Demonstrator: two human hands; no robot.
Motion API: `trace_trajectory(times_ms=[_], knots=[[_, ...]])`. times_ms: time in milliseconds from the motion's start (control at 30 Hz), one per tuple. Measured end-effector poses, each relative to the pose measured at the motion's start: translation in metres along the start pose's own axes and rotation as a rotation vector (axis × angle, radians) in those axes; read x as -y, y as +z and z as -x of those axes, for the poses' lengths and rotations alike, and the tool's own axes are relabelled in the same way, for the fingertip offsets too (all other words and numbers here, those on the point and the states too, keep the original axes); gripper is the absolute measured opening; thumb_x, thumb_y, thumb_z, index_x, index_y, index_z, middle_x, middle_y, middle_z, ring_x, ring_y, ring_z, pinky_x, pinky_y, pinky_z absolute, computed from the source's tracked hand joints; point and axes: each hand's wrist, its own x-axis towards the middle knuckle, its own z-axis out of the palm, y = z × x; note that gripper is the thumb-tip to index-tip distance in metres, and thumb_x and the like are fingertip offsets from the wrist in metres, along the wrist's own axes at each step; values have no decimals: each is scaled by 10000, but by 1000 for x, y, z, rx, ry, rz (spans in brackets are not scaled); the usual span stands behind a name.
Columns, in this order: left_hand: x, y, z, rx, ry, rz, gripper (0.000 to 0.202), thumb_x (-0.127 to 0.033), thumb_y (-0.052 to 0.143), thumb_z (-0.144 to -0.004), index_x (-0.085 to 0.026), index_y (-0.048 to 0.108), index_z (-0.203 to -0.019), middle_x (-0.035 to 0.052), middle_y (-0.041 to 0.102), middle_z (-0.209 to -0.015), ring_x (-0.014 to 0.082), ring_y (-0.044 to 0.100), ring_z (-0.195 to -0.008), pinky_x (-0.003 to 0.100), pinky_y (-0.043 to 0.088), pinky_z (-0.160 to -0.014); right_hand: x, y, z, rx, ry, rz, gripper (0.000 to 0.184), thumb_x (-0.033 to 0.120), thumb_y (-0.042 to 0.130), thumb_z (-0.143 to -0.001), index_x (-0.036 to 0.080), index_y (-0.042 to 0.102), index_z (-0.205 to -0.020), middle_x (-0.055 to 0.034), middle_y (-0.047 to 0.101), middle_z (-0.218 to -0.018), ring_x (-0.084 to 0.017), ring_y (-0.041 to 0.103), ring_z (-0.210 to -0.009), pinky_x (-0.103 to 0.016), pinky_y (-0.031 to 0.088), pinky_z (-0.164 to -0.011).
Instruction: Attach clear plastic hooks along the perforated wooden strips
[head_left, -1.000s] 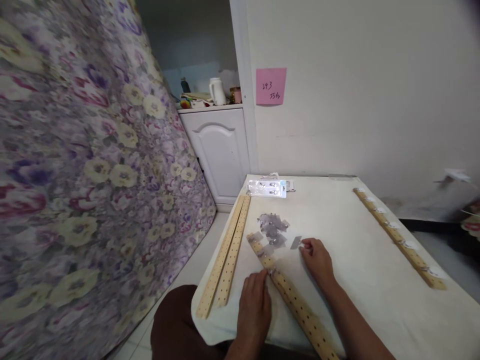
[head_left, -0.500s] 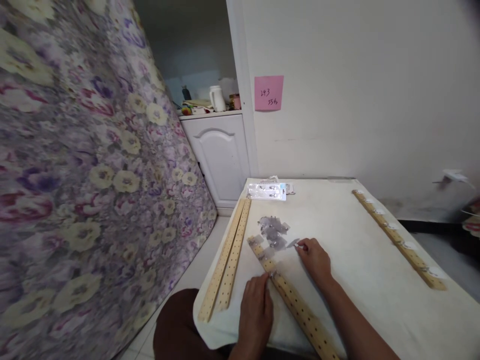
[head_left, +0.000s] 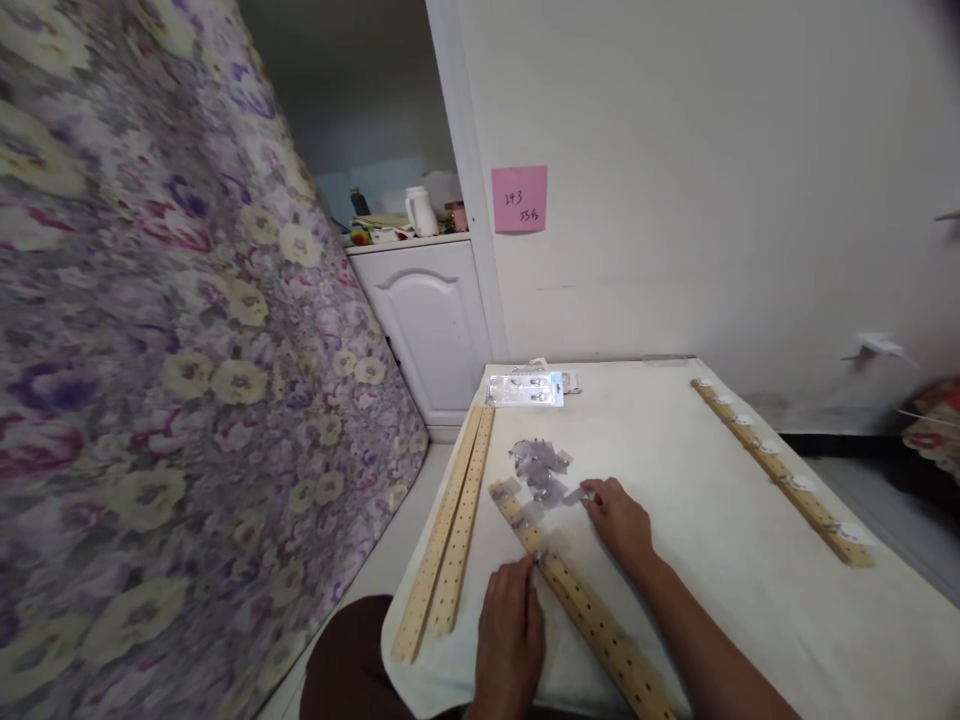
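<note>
My left hand is closed, its fingertips against the left edge of a wooden strip with rows of holes, beside a small metal fitting. Between the pinched fingers of my right hand is a small clear plastic piece, held just right of the strip. Several similar clear pieces with metal fittings sit along the strip's far end. Just beyond lies a loose pile of the same plastic pieces. How each one fastens is too small to make out.
Two more perforated strips lie along the left table edge. Another strip, bearing several white pieces, lies on the right. Clear packets rest at the back of the white-covered table. A floral curtain hangs at left.
The view has shifted slightly. My right hand keeps its pinch on the plastic piece, close to the pile. My left hand stays at the strip's edge.
</note>
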Motion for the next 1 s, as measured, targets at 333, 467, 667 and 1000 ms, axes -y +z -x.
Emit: trace_trajectory(times_ms=[333,467,667,1000], knots=[[-3,-1,-1,-15,1,33,314,-170,402,-893,-207,527,-1178,80,600,-1030,217,556,-982,399,474,-871,-4,-13,1,-32,87,-344,227,382,479,-782,195,607,-783,-4,614,-697,-171,566,-633,-285,435,-619],[0,0,-2,-24,3,65,304,-177,401,-894,-200,534,-1166,80,599,-1025,210,559,-979,389,473,-868,-3,-13,11,41,151,-550,180,369,496,-755,197,546,-771,53,541,-507,-136,509,-453,-247,413,-465],[-2,-5,-4,-36,-23,158,268,-230,439,-888,-198,555,-1127,70,604,-989,203,569,-941,357,477,-839,6,-25,36,135,237,-776,197,376,567,-694,194,521,-752,48,577,-520,-111,514,-403,-226,420,-400],[-55,-14,4,156,-198,538,240,-356,504,-862,-191,596,-1010,25,631,-843,170,578,-788,280,468,-725,35,-67,90,263,211,-827,198,356,610,-728,188,555,-817,29,611,-637,-101,515,-444,-221,417,-425]])
